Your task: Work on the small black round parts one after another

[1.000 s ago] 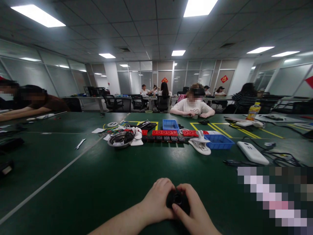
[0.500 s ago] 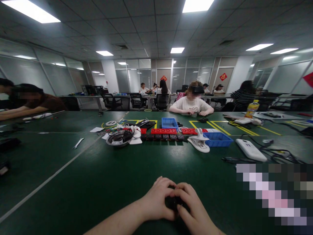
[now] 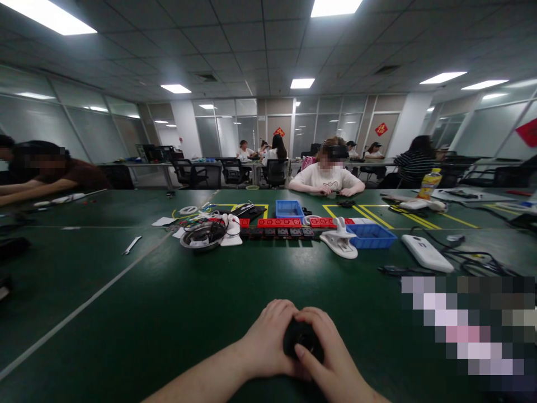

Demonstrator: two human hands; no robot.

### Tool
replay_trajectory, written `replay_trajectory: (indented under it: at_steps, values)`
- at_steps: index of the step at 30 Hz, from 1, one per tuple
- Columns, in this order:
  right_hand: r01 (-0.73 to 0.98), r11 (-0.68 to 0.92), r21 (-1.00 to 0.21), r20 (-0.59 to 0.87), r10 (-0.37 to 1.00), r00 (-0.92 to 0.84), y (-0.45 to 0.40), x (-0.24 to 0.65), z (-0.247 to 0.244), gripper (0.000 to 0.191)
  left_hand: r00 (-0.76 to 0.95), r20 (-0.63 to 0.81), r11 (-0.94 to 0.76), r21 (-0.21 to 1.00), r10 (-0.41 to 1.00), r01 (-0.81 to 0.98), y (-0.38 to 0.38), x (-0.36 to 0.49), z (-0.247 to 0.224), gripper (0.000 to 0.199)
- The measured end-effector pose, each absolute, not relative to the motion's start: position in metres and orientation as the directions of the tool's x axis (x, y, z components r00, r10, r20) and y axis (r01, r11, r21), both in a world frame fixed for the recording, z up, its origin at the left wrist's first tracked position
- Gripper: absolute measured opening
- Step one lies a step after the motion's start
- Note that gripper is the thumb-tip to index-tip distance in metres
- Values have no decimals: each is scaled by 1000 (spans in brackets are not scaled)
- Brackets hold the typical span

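Note:
Near the front edge of the green table, a dark rounded object (image 3: 302, 339) sits between my two hands. My left hand (image 3: 272, 339) is wrapped round its left side, fingers pointing away from me. On the other side, my right hand (image 3: 325, 344) holds it with the fingers curved over the top right and the thumb on its face. The fingertips of both hands meet at the far side of the object. Its underside and exact shape are hidden by the hands and shadow.
Across the green table (image 3: 235, 280) lie a metal bowl with cables (image 3: 201, 238), a red strip (image 3: 279, 223), white clip stands (image 3: 339, 239), blue trays (image 3: 373, 236), a white power bank (image 3: 425, 253) and a wrench (image 3: 132, 245). A person (image 3: 329, 176) sits opposite.
The right hand's fingers and thumb have shifted on the dark object, and more of its face shows. The view has tilted slightly.

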State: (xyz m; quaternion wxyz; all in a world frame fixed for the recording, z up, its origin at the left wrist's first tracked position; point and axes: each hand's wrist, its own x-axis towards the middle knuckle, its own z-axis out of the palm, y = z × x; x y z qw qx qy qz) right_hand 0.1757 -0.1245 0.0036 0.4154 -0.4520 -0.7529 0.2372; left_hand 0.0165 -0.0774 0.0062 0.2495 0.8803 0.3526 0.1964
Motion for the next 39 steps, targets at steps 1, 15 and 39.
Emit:
replay_trajectory:
  at_steps: [1, 15, 39]
  values:
    - [497, 463, -735, 406, 886, -224, -124, 175, 3, 26, 654, 168, -611, 578, 738, 541, -78, 17, 7, 67]
    - [527, 405, -747, 305, 913, -271, -128, 172, 16, 16, 713, 161, -667, 535, 683, 519, -78, 16, 10, 37]
    - [478, 445, -757, 403, 895, -193, -126, 174, 4, 32, 619, 175, -603, 531, 765, 595, -85, 21, 6, 73]
